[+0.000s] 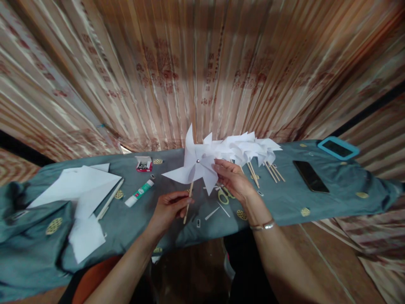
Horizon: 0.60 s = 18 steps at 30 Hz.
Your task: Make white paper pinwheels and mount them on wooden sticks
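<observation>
A white paper pinwheel (pixel 193 166) on a thin wooden stick (pixel 187 207) is held up over the table. My left hand (pixel 169 207) pinches the stick near its lower end. My right hand (pixel 232 179) touches the pinwheel's right blade with its fingertips, fingers curled round the paper edge. A small metal pin shows at the pinwheel's hub. Just behind lies a row of several finished white pinwheels (pixel 249 150) with their sticks pointing toward me.
The table carries a grey-blue cloth (pixel 316 198). On it lie white paper sheets (pixel 79 185), a glue stick (pixel 139 193), a small box of pins (pixel 144 164), yellow-handled scissors (pixel 223 196), a black phone (pixel 310 176) and a blue-framed device (pixel 338 147). A striped curtain hangs behind.
</observation>
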Available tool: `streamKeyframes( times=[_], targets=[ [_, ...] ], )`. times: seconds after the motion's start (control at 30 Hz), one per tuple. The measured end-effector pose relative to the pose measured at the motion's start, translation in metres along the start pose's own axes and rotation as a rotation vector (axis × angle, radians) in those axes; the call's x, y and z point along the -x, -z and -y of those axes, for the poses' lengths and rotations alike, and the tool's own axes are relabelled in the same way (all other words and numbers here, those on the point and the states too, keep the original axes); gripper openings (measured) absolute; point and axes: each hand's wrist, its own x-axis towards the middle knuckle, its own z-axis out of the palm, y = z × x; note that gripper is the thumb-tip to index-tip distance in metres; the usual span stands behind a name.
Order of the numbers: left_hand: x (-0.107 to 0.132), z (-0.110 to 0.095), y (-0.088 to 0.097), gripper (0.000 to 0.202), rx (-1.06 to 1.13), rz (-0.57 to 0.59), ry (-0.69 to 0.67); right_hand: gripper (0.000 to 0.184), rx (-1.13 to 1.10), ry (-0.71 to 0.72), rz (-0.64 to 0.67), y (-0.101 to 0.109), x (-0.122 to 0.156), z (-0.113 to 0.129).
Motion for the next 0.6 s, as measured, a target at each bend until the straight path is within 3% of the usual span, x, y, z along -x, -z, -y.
streamKeyframes(
  times=[0.6],
  targets=[
    [-0.001, 0.002, -0.001, 0.030, -0.039, -0.004, -0.088, 0.028, -0.165, -0.110, 0.109, -0.016, 0.004, -0.018]
  ],
)
